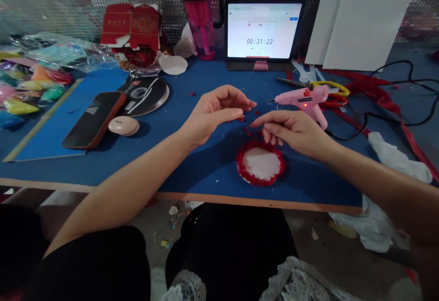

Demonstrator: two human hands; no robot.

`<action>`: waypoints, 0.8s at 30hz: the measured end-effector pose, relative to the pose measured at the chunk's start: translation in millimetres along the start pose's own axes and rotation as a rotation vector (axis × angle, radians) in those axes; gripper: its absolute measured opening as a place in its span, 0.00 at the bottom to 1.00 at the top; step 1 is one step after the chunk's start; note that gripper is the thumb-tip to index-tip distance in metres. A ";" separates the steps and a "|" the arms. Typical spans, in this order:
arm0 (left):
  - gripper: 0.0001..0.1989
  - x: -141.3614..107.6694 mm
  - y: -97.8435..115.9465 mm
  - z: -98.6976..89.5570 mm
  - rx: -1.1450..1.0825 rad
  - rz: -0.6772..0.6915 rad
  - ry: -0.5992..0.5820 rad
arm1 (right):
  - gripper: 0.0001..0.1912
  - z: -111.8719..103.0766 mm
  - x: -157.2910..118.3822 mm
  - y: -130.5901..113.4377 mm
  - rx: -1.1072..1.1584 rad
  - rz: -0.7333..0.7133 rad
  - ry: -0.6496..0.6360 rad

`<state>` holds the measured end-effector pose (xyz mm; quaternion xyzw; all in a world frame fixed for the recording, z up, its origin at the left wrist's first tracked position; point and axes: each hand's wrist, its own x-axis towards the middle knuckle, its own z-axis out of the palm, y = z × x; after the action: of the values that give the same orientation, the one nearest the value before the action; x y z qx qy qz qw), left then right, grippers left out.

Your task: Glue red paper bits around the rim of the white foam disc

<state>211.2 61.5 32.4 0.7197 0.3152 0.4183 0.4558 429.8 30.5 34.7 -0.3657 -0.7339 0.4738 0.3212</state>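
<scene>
A round white disc (pixel 261 163) with a ruffled red border (pixel 241 167) lies near the table's front edge. Just above its upper edge hovers my right hand (pixel 291 131), index finger stretched left and the other fingers loosely curled, with nothing visible in it. My left hand (pixel 216 113) is up and to the left of the disc, fingers curved and thumb apart from the fingertips. A small red scrap (pixel 241 119) shows right under the left thumb; I cannot tell whether it touches. Another red scrap (pixel 257 113) lies between the hands.
A pink glue gun (pixel 305 99) with a lit red light lies right, beside yellow-handled scissors (pixel 329 88) and red ribbon (pixel 380 91). A tablet (pixel 264 31) and a bottle (pixel 199 22) stand behind. Left are a ribbon spool (pixel 146 95), a phone (pixel 94 120) and a beige case (pixel 124 126).
</scene>
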 end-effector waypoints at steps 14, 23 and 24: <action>0.25 -13.8 -7.1 41.6 0.583 0.148 -0.206 | 0.11 -4.0 -2.4 -0.5 0.074 -0.163 -0.002; 0.30 -18.3 -13.0 41.0 0.683 0.141 -0.193 | 0.09 -5.7 -4.6 -2.6 0.157 -0.186 -0.009; 0.28 -18.8 -12.1 40.7 0.682 0.122 -0.192 | 0.08 -6.0 -4.9 -2.7 0.172 -0.187 -0.010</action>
<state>238.1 34.5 5.8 0.8838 0.3489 0.2461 0.1914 436.7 28.4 38.7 -0.2644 -0.7232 0.5047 0.3903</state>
